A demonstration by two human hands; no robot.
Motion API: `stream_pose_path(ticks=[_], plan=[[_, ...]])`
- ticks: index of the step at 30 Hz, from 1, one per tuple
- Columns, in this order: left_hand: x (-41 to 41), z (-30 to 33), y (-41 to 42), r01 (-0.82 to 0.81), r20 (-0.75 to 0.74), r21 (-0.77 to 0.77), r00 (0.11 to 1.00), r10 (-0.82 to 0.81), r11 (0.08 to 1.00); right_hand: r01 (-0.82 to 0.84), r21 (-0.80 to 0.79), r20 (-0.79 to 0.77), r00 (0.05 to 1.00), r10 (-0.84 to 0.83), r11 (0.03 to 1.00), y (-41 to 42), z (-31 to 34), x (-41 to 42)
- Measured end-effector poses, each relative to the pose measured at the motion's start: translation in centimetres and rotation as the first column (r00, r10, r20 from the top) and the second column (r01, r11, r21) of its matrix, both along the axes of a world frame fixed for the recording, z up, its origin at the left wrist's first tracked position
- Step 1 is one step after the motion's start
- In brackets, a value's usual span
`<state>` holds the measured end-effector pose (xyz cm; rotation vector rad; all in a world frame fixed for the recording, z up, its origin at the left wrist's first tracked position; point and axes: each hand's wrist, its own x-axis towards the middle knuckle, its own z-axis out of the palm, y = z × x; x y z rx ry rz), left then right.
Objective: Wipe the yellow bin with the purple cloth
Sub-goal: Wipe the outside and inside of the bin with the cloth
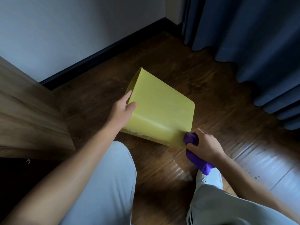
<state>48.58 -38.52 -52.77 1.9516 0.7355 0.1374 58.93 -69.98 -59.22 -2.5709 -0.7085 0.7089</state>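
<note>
The yellow bin point(159, 108) lies tipped on the dark wooden floor, one broad flat side facing up. My left hand point(123, 109) grips its left edge, thumb on the upper face and fingers round the side. My right hand point(203, 144) grips the bunched purple cloth point(194, 149) and holds it against the bin's near right corner. Part of the cloth hangs down below my palm. The bin's opening is hidden from me.
A wooden cabinet point(27, 114) stands close on the left. Blue curtains point(253, 38) hang at the back right, reaching the floor. A white wall with dark skirting runs behind the bin. My knees and a white shoe point(209, 179) fill the foreground.
</note>
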Motion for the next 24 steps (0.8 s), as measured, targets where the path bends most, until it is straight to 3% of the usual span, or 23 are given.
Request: stream_pose_path(ticks=[5,7,8,10,12,16,24], plan=[[0.3,0.9,-1.4,-0.016,0.092,0.197,0.996,-0.003,0.98,0.099,0.368,0.074,0.988,-0.135,0.924,0.9,4.5,1.5],[0.6,1.2,-2.0,-0.038,0.128,0.252,0.992,0.005,0.967,0.122,0.447,0.084,0.98,-0.178,0.886,1.5,7.2,2.6],[0.6,1.4,-2.2,-0.021,0.144,0.212,0.989,-0.01,0.977,0.112,0.461,0.093,0.98,-0.174,0.88,1.7,8.6,3.2],[0.2,2.2,-2.0,0.093,0.148,-0.014,0.985,-0.09,0.996,0.064,0.454,0.117,0.985,-0.13,0.889,2.1,11.4,4.4],[-0.6,2.7,-1.8,0.252,0.12,-0.244,0.966,-0.229,0.937,0.011,0.421,0.15,0.985,-0.081,0.907,2.7,13.4,5.2],[-1.8,1.6,-1.8,0.471,-0.003,-0.099,0.881,-0.473,0.877,-0.036,0.414,0.19,0.981,-0.047,0.909,3.6,14.9,4.8],[-1.6,2.2,-2.5,0.404,-0.087,0.066,0.913,-0.398,0.913,0.094,0.429,0.104,0.983,-0.153,0.898,1.9,12.1,3.5]])
